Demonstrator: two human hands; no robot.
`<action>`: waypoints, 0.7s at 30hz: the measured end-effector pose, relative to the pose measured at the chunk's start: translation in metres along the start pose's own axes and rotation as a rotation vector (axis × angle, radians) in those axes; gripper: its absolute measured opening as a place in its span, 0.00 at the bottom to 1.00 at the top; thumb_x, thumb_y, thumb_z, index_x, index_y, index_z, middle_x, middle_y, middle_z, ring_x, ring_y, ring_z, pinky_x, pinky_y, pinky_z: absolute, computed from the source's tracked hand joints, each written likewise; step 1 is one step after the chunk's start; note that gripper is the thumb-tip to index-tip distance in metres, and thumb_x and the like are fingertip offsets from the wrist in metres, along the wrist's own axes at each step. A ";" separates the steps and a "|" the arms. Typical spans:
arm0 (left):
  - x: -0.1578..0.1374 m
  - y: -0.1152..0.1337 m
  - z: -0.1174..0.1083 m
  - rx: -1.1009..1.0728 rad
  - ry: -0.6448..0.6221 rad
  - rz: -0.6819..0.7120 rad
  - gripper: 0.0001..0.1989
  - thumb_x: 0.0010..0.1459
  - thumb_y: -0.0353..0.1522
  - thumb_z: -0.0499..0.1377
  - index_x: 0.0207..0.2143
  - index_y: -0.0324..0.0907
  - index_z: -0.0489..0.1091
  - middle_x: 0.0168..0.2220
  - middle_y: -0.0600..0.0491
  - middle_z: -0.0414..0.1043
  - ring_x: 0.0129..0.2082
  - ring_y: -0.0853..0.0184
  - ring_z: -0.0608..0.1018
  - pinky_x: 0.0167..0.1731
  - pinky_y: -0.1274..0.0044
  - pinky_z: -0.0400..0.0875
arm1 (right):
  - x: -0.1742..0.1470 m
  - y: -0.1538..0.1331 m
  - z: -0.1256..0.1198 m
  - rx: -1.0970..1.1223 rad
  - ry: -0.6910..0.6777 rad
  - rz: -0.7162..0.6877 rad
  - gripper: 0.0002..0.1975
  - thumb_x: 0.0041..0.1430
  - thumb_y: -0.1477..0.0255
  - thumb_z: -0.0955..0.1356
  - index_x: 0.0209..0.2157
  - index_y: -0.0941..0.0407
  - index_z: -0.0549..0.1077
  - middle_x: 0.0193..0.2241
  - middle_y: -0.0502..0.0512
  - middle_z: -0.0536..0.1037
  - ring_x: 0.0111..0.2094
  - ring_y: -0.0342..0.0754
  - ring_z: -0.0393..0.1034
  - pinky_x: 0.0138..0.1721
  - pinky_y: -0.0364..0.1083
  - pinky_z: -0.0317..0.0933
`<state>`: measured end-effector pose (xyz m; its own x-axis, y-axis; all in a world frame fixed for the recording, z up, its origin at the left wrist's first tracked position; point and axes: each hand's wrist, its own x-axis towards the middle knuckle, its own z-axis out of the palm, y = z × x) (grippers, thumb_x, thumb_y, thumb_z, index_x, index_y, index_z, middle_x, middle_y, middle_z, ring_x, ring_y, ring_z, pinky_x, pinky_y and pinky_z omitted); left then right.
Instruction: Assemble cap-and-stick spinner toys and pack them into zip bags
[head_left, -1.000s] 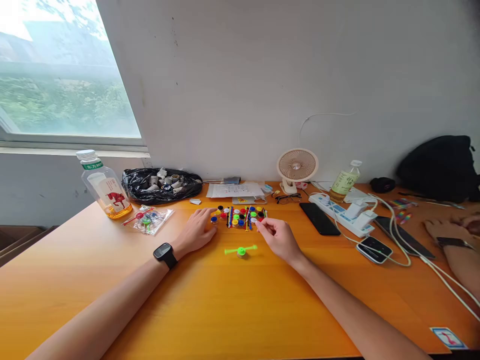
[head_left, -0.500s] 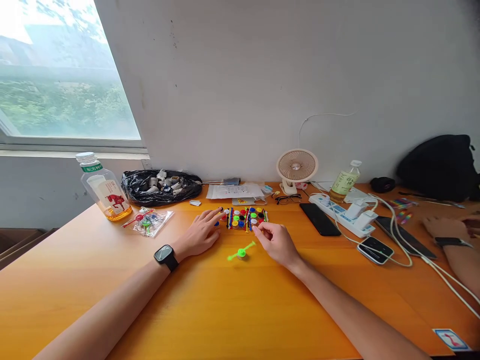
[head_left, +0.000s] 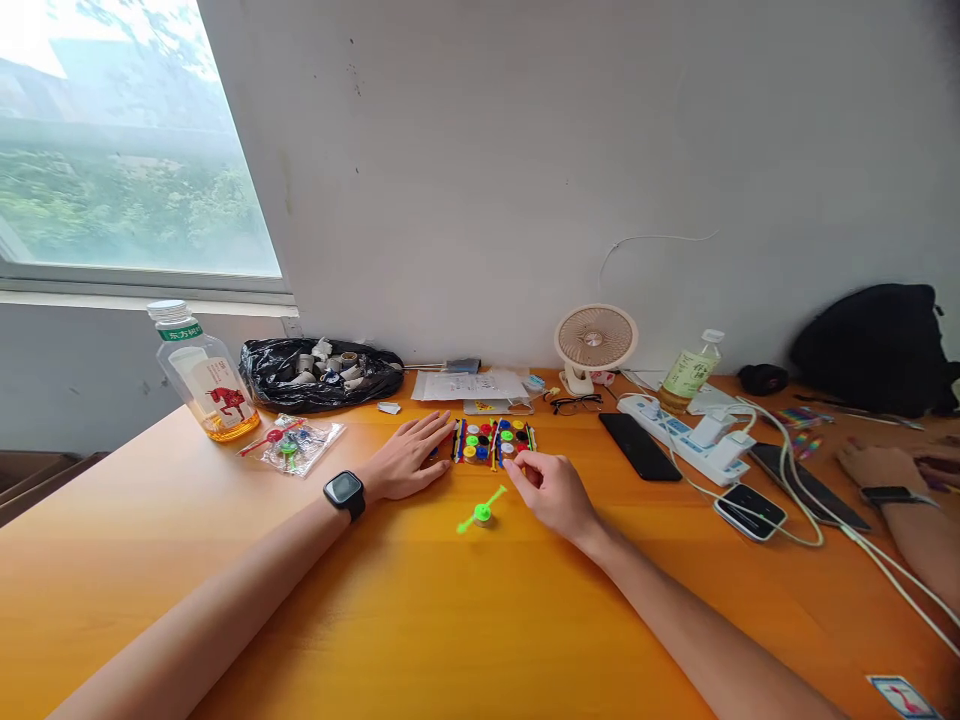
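Orange-toned wood makes up the broad table [head_left: 375,630], where the left hand [head_left: 407,457] lies palm down with fingers spread, gripping nothing that shows. The right hand [head_left: 553,490] is loosely curled, thumb and forefinger close together; whether they pinch anything, I cannot tell. Just beyond its fingertips lie rows of coloured caps and sticks [head_left: 495,442], their left end beside the left hand. Smaller, and nearer the wearer, the green spinner [head_left: 482,513] stands on the tabletop between both hands, touched by neither. The step in hand seems to be letting it turn freely; the next move calls for clear space around it, or a light fingertip to stop it. Its slim, bright green bar [head_left: 493,500] slants, blurred at the lower end, above a dull round base [head_left: 482,522].
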<state>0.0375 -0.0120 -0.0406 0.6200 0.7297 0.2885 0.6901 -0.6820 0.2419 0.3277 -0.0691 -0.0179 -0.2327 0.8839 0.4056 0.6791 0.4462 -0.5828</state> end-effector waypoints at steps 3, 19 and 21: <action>0.002 -0.002 0.003 0.008 -0.007 -0.011 0.34 0.73 0.45 0.50 0.76 0.49 0.46 0.75 0.47 0.50 0.74 0.53 0.55 0.70 0.58 0.54 | -0.001 0.000 -0.002 -0.009 0.009 -0.002 0.23 0.69 0.57 0.65 0.23 0.54 0.67 0.16 0.46 0.61 0.19 0.43 0.54 0.26 0.46 0.45; -0.007 0.008 0.004 -0.038 0.205 -0.141 0.25 0.66 0.40 0.58 0.63 0.44 0.59 0.59 0.41 0.69 0.60 0.50 0.72 0.60 0.56 0.67 | -0.003 -0.003 -0.004 -0.044 -0.016 -0.034 0.23 0.70 0.56 0.64 0.23 0.53 0.69 0.15 0.47 0.63 0.18 0.44 0.54 0.25 0.46 0.45; -0.007 0.009 0.003 -0.048 0.204 -0.145 0.22 0.66 0.38 0.58 0.59 0.44 0.61 0.57 0.42 0.70 0.58 0.51 0.73 0.59 0.57 0.68 | -0.003 -0.003 -0.004 -0.053 -0.019 -0.037 0.23 0.70 0.56 0.64 0.23 0.53 0.69 0.15 0.47 0.64 0.19 0.44 0.55 0.26 0.46 0.46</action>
<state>0.0402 -0.0229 -0.0431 0.4240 0.7985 0.4274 0.7450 -0.5758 0.3368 0.3292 -0.0743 -0.0142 -0.2710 0.8697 0.4125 0.7056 0.4709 -0.5294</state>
